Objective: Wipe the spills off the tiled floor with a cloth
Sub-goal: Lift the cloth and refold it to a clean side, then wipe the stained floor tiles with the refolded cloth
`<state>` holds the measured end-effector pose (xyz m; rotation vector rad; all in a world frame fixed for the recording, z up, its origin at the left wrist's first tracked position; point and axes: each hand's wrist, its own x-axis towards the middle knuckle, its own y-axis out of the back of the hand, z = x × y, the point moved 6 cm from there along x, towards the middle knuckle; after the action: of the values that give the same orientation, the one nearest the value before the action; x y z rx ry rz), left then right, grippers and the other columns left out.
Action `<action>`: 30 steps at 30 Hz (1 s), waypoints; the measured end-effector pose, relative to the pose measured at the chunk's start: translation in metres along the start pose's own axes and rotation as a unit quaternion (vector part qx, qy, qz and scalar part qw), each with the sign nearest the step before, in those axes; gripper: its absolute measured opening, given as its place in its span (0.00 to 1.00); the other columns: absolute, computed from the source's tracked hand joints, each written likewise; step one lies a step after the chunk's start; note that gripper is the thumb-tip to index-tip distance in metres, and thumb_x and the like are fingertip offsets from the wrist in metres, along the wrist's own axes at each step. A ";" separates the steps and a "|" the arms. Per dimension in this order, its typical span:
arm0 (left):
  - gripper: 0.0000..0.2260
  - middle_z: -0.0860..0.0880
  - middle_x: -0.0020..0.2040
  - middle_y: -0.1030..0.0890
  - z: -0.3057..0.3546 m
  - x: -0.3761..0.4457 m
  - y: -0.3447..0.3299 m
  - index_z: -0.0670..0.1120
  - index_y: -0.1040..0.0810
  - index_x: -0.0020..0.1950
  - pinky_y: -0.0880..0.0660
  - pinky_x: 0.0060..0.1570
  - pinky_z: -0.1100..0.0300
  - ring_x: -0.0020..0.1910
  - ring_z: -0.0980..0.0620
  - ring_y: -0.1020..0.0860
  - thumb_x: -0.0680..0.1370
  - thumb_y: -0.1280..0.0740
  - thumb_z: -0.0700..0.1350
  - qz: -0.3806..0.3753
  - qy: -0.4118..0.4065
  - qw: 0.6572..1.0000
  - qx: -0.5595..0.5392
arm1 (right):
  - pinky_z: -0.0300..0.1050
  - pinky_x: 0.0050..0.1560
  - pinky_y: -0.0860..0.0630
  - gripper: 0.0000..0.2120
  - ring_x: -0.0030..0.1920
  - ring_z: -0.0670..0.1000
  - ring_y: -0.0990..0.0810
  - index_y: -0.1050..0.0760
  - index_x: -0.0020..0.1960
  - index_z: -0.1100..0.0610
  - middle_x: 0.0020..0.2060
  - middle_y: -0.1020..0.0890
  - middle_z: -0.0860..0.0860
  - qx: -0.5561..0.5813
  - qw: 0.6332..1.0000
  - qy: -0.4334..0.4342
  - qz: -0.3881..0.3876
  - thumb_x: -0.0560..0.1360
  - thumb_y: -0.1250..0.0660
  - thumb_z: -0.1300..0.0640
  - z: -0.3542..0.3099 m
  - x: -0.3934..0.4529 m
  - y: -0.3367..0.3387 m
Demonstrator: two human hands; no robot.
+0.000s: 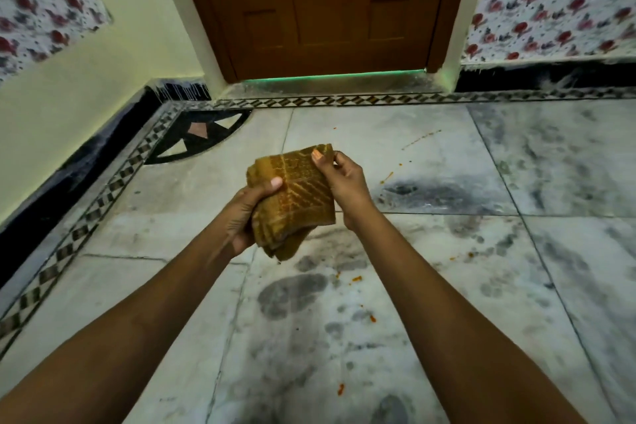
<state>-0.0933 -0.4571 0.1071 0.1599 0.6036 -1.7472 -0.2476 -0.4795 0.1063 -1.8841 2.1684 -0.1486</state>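
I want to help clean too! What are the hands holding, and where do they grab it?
Both hold the folded yellow-brown cloth. The left hand grips its lower left side; the right hand pinches its top right corner.

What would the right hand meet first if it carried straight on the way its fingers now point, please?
The right hand points leftward at the folded cloth, whose top corner it already pinches; beyond that, probably the left hand gripping the cloth's other side, though depth is uncertain.

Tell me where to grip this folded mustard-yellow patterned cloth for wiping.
Judging by its thick fold, palm the folded mustard-yellow patterned cloth from above, across its broad flat face; the left hand grips its lower edge, the right hand pinches the top corner.
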 end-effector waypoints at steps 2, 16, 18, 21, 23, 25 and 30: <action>0.20 0.44 0.47 0.15 -0.002 0.003 -0.012 0.45 0.25 0.58 0.20 0.36 0.55 0.45 0.46 0.17 0.67 0.30 0.46 -0.009 0.006 0.999 -0.041 | 0.45 0.46 0.20 0.07 0.48 0.51 0.19 0.23 0.47 0.50 0.46 0.18 0.51 0.008 1.000 0.008 0.021 0.75 0.33 0.47 0.002 0.003 0.004; 0.14 0.42 0.48 0.20 -0.018 0.061 0.048 0.44 0.26 0.58 0.24 0.38 0.54 0.44 0.45 0.20 0.75 0.38 0.34 0.154 -0.016 0.987 -0.045 | 0.48 0.66 0.32 0.17 0.63 0.57 0.27 0.25 0.62 0.61 0.62 0.24 0.57 -0.236 0.953 -0.072 0.173 0.78 0.38 0.52 0.049 0.020 0.090; 0.12 0.43 0.47 0.19 -0.015 0.072 0.056 0.44 0.24 0.56 0.22 0.34 0.55 0.41 0.46 0.19 0.75 0.38 0.34 0.148 -0.027 0.987 -0.050 | 0.51 0.67 0.33 0.17 0.63 0.58 0.27 0.25 0.62 0.60 0.63 0.24 0.58 -0.287 0.940 -0.075 0.167 0.79 0.39 0.52 0.047 0.028 0.099; 0.13 0.43 0.46 0.19 -0.007 0.090 0.060 0.46 0.25 0.57 0.23 0.32 0.56 0.40 0.45 0.19 0.75 0.37 0.33 0.154 -0.030 0.987 -0.038 | 0.48 0.65 0.35 0.19 0.65 0.58 0.28 0.28 0.65 0.60 0.65 0.25 0.58 -0.341 0.923 -0.060 0.170 0.79 0.39 0.52 0.036 0.037 0.105; 0.14 0.44 0.45 0.19 0.007 0.109 0.055 0.46 0.26 0.58 0.23 0.31 0.57 0.40 0.47 0.19 0.75 0.38 0.33 0.156 -0.056 0.986 -0.015 | 0.47 0.66 0.36 0.22 0.67 0.57 0.30 0.32 0.69 0.59 0.68 0.28 0.57 -0.363 0.914 -0.056 0.171 0.79 0.39 0.50 0.032 0.051 0.110; 0.16 0.45 0.46 0.20 0.019 0.131 0.046 0.46 0.26 0.59 0.24 0.33 0.58 0.39 0.48 0.20 0.75 0.39 0.32 0.172 -0.091 0.980 0.038 | 0.48 0.67 0.37 0.24 0.69 0.58 0.32 0.35 0.71 0.59 0.70 0.31 0.57 -0.386 0.905 -0.044 0.175 0.79 0.39 0.50 0.034 0.065 0.119; 0.15 0.46 0.50 0.22 0.036 0.193 0.030 0.51 0.27 0.43 0.24 0.55 0.47 0.52 0.44 0.22 0.71 0.38 0.30 0.180 -0.205 0.935 0.227 | 0.51 0.73 0.44 0.28 0.74 0.57 0.41 0.42 0.74 0.63 0.73 0.37 0.59 -0.503 0.842 -0.003 0.194 0.79 0.40 0.51 0.069 0.108 0.156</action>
<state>-0.1101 -0.6461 0.0483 0.2040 -0.1379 -1.4730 -0.3919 -0.5550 -0.0130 -1.7000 2.8292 1.3072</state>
